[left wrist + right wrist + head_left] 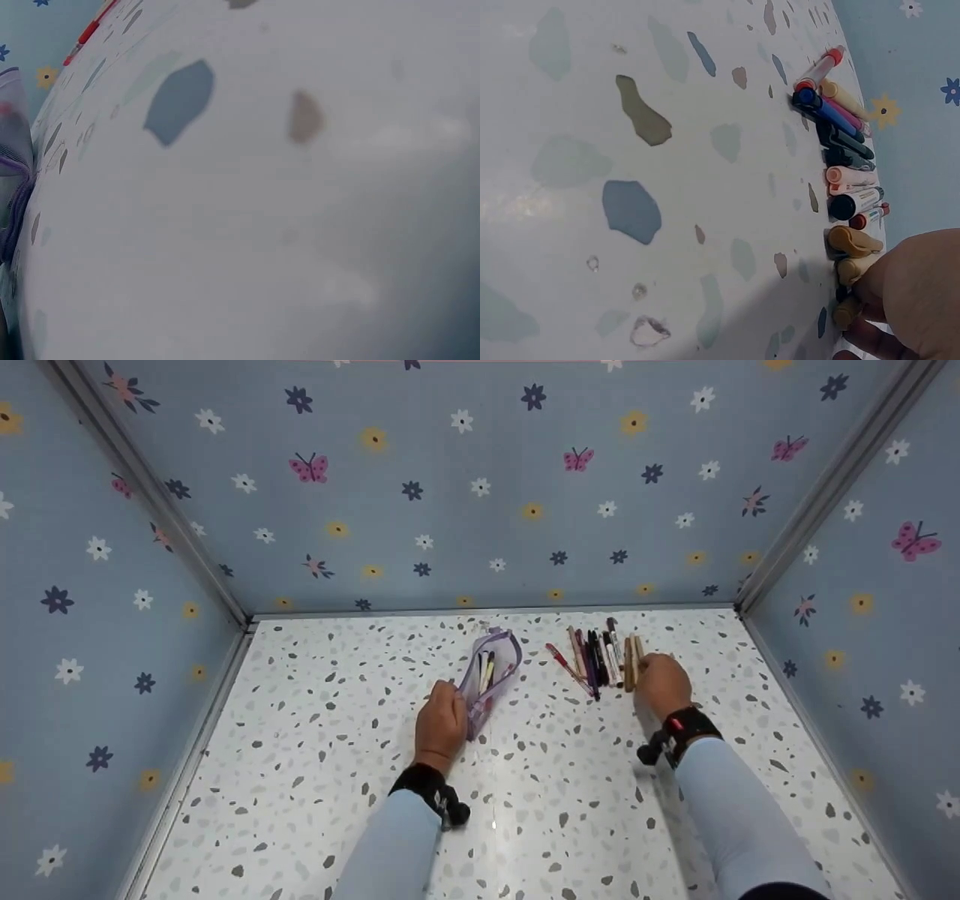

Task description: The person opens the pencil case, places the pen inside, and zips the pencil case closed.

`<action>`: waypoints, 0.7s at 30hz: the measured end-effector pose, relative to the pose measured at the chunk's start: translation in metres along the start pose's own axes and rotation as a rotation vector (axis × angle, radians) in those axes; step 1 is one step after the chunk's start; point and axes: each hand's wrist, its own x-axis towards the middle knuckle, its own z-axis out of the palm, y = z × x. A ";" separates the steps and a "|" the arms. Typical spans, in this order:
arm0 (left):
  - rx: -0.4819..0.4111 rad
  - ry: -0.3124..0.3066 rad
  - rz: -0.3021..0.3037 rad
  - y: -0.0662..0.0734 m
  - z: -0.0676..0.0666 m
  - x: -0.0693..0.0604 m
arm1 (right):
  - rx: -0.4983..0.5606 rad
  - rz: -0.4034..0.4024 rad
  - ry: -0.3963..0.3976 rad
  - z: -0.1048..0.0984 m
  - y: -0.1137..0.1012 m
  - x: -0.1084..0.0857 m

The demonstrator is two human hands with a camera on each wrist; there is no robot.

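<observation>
In the head view, my left grip (441, 724) holds the left side of the purple pouch (502, 648), which points lengthwise away from me, well left of my right grip (664, 686). The left wrist view shows only the pouch's edge; in the right wrist view, my right grip pinches a tan pen (846, 312).

L hand (439, 724): curled, gripping | R hand (666, 687): pinching | L arm (391, 844) + R arm (739, 810): ext'd fwd
</observation>
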 end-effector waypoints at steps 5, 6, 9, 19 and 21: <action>0.009 -0.003 0.004 0.000 0.002 -0.001 | -0.055 0.015 0.044 0.014 0.021 0.016; 0.009 -0.005 0.004 0.000 0.003 0.000 | -0.063 0.017 0.048 0.016 0.023 0.018; 0.005 -0.007 0.001 -0.001 0.003 0.000 | -0.064 0.015 0.057 0.017 0.025 0.019; -0.004 -0.013 -0.017 0.000 0.001 0.000 | -0.017 -0.023 0.096 0.005 -0.004 -0.009; -0.003 -0.016 -0.017 0.000 0.001 0.000 | -0.028 -0.036 0.107 0.005 -0.004 -0.010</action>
